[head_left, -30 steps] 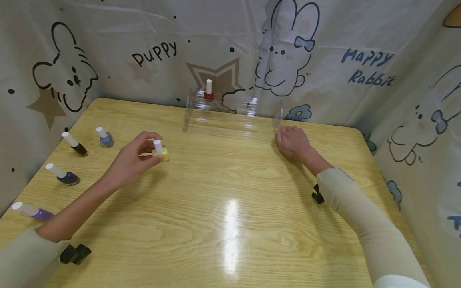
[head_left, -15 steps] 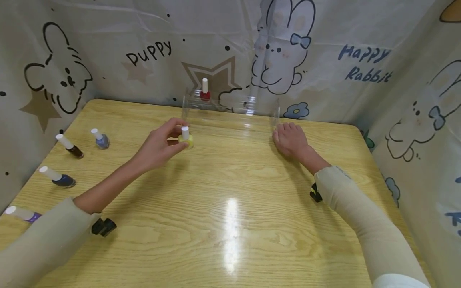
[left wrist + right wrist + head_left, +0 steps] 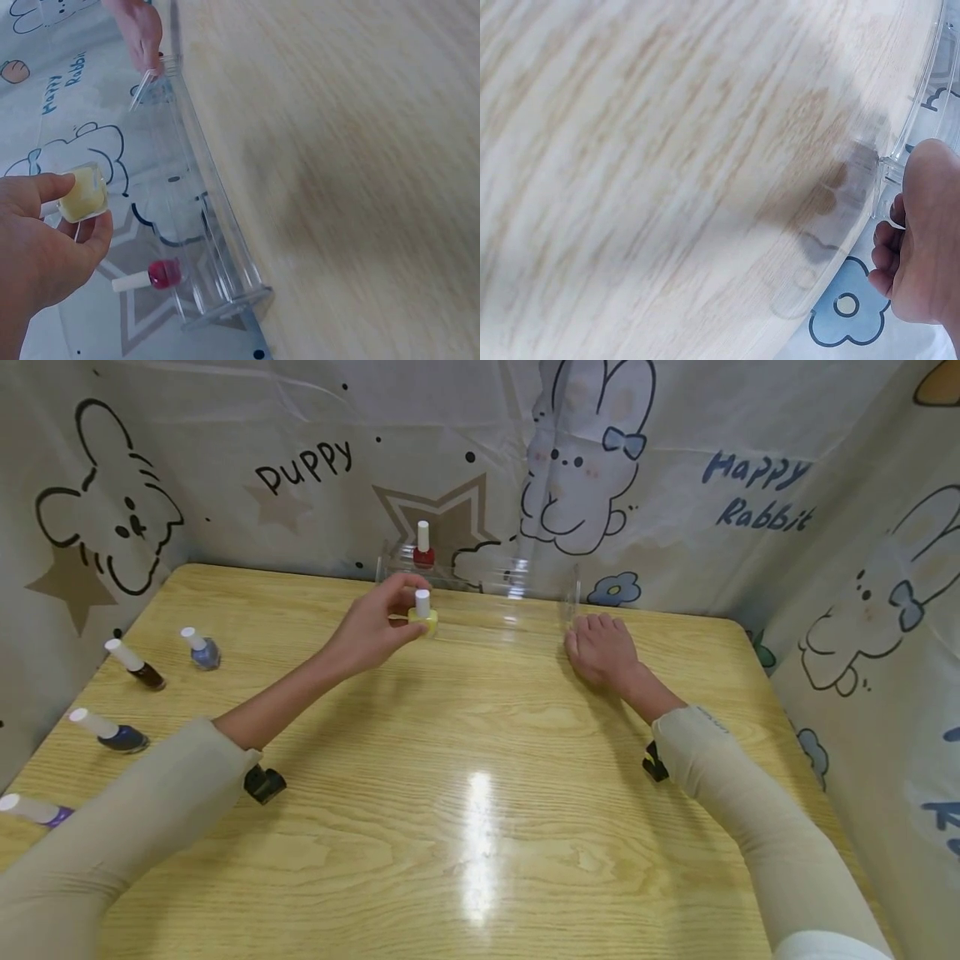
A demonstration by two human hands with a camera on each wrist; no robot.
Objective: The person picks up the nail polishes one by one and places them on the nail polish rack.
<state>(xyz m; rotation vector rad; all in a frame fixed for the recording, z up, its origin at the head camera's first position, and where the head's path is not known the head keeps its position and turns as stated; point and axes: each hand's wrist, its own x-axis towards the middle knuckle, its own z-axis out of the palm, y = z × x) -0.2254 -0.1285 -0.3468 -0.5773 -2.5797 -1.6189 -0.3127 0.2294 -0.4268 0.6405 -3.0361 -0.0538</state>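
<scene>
My left hand (image 3: 378, 622) pinches a bottle of yellow nail polish (image 3: 423, 620) between thumb and fingers, upright and off the table, in front of the clear acrylic rack (image 3: 480, 583). In the left wrist view the yellow bottle (image 3: 84, 193) appears apart from the rack. A red nail polish bottle (image 3: 423, 555) with a white cap stands on the rack's upper tier near its left end. At the rack's right end my right hand (image 3: 602, 650) grips the side panel with curled fingers; the right wrist view shows the hand (image 3: 930, 240) at that clear edge.
Along the table's left side lie or stand a light blue bottle (image 3: 204, 652), a dark brown bottle (image 3: 144, 672), a dark blue bottle (image 3: 120, 735) and a purple bottle (image 3: 54, 815). A printed cloth (image 3: 465, 410) hangs behind the wooden table (image 3: 450, 735).
My left hand has carried the yellow nail polish bottle right and away from me, up to the front of the rack. The right hand stays at the rack's right end.
</scene>
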